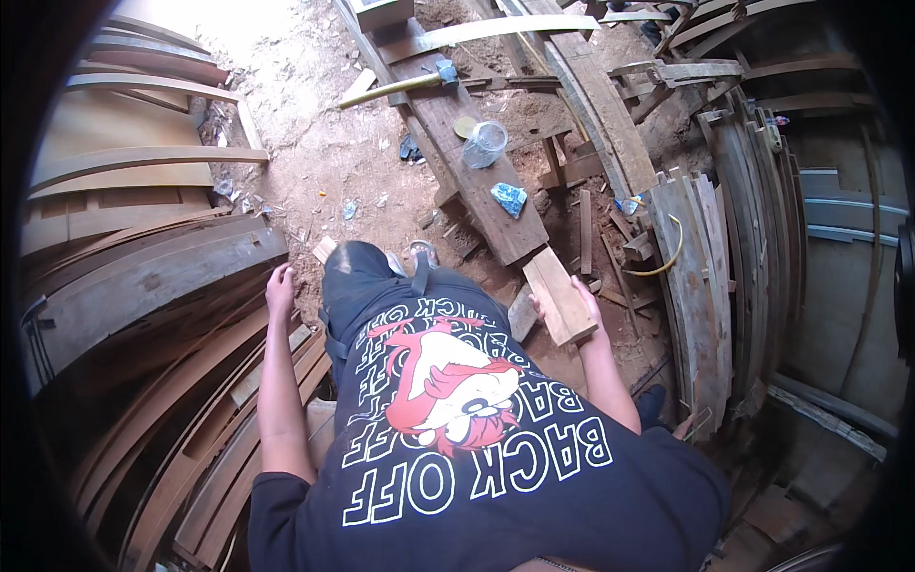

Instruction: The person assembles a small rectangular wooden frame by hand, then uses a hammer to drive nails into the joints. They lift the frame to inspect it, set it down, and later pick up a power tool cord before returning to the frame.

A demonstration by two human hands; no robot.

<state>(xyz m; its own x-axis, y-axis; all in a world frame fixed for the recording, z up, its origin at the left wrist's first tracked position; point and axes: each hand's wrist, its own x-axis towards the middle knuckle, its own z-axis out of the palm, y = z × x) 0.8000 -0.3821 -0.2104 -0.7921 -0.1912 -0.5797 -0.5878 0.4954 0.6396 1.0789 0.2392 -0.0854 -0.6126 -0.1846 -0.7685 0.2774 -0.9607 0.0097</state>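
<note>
My right hand (593, 315) grips a pale wooden block (560, 297) from beneath, with fingertips showing on both sides of it. The block's far end meets the near end of a long dark timber bench (434, 157). On this bench lie a crumpled blue-and-white packet (510, 199), a clear plastic cup (486, 141) and a small round yellowish lid (464, 127). A hammer (405, 88) with a light wooden handle rests across the bench farther off. My left hand (280, 289) hangs at my left side, fingers curled, beside the end of a weathered plank; nothing shows in it.
Curved planks (152, 296) are stacked along the left. Upright boards (691, 276) lean at the right, near a bent yellow strip (669, 255). A second long timber (596, 91) runs beyond the bench. Wood scraps and litter lie on the dirt floor (305, 114).
</note>
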